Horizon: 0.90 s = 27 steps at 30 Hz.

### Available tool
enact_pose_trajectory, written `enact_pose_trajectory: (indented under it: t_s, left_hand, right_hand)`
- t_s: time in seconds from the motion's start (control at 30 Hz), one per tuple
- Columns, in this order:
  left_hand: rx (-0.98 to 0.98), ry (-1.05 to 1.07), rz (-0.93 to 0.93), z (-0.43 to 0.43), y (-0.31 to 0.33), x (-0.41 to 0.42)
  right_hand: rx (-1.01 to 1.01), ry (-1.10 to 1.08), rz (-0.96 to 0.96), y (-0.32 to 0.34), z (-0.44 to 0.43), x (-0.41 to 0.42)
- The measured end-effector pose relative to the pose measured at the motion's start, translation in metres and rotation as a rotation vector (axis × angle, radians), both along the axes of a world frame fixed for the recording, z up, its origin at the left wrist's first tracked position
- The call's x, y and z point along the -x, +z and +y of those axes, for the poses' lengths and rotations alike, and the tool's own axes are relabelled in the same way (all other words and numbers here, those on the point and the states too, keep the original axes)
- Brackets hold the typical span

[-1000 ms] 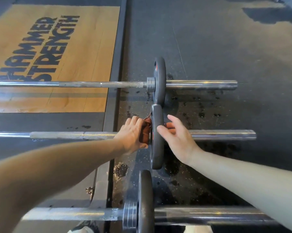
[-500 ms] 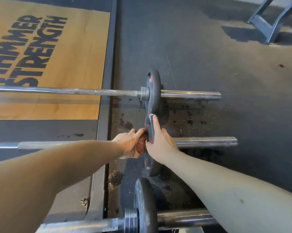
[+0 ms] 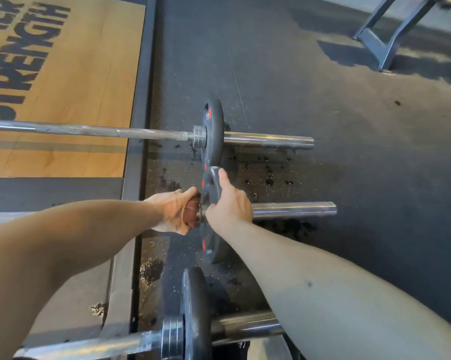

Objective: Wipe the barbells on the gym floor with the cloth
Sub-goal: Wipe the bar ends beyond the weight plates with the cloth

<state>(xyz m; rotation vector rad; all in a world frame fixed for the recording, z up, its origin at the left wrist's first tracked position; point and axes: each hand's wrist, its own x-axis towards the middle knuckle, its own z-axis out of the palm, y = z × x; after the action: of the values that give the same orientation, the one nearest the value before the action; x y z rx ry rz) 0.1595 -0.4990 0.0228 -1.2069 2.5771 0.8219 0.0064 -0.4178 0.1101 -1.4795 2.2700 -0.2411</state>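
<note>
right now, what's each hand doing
Left hand: closed, gripping the cloth against the middle bar.
Right hand: closed, holding the plate, one finger straight along its rim.

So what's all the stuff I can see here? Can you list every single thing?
long silver steel barbells: three, silver, side by side on the floor, far, middle, near
black round weight plates: three, black, one on each barbell, far, middle, near
reddish-brown cloth: one, reddish-brown, bunched in the left hand
wooden lifting platform: one, tan with black letters, far left
dark rubber floor: one, dark grey, under the barbells
grey metal frame: one, grey, far right
left hand: one, grips the cloth at the middle barbell
right hand: one, holds the middle weight plate
</note>
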Motion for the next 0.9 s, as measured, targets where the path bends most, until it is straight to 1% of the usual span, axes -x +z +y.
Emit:
enact_pose_trajectory:
  t_s: [0.13,0.2,0.3,0.43,0.53,0.6,0.67,0.7,0.77,0.8,0.83,0.87,0.9]
  left_hand:
    - [-0.036,0.039,0.013,0.000,0.009,-0.004]
    - [-0.028,0.032,0.003,0.001,0.012,-0.005]
    - [-0.018,0.015,0.004,0.001,0.017,-0.005]
    - [0.004,0.016,-0.036,0.006,0.009,-0.002]
    - [0.021,0.003,-0.081,0.010,0.000,0.001]
    - [0.017,-0.002,-0.113,0.012,0.002,0.003]
    - [0.064,-0.018,-0.141,0.014,0.003,0.005]
    - [0.097,-0.030,-0.167,0.016,0.005,0.006]
    - [0.157,-0.038,-0.201,0.019,0.007,0.006]
    - [0.158,-0.030,-0.200,0.020,0.005,0.006]
    - [0.141,-0.014,-0.183,0.021,0.004,0.006]
    - [0.116,0.007,-0.155,0.023,0.003,0.006]
    - [0.099,0.035,-0.117,0.024,0.001,0.005]
  right_hand:
    - [0.006,-0.038,0.002,0.010,0.003,0.035]
    - [0.011,-0.064,0.002,0.019,0.009,0.065]
    - [0.034,-0.157,0.039,0.027,0.019,0.121]
    - [-0.010,-0.190,0.091,0.021,0.036,0.170]
    - [0.027,-0.185,0.080,0.012,0.046,0.183]
    - [0.022,-0.142,0.084,0.003,0.053,0.186]
    - [-0.007,-0.090,0.124,-0.005,0.053,0.188]
    - [-0.056,-0.064,0.177,-0.006,0.051,0.189]
    - [-0.146,0.010,0.368,-0.007,0.044,0.190]
    - [-0.140,0.061,0.453,-0.007,0.041,0.190]
    - [-0.091,0.118,0.507,-0.006,0.038,0.189]
    - [-0.001,0.194,0.522,-0.006,0.036,0.187]
    - [0.087,0.288,0.496,-0.009,0.034,0.184]
